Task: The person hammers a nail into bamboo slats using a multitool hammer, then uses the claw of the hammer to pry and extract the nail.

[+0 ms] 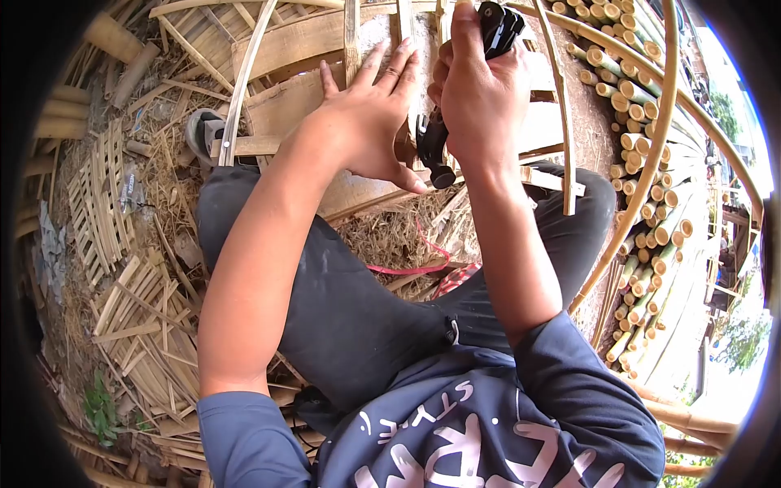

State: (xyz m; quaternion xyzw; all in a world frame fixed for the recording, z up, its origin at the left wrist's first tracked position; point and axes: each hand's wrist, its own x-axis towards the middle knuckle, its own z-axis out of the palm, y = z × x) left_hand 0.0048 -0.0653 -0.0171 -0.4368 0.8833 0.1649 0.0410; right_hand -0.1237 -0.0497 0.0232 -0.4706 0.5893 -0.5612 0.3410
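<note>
My left hand (366,118) lies with fingers spread across pale bamboo slats (351,49) and a flat wooden board (285,102). Beside it, my right hand (486,102) is closed around a black hammer-like tool (436,150). The tool's round-faced end points down toward my left thumb, and its other black end sticks out above my fist. My right fingers and palm hide the middle of the tool. A long thin bamboo strip (563,122) stands to the right of the slats, and another curved strip (244,77) is to the left.
A tall stack of cut bamboo poles (639,163) lines the right side, with a long bent pole (651,163) in front. Woven bamboo panels (102,195) and split pieces (138,305) lie on the left. A pink strap (415,268) rests on shavings between my legs.
</note>
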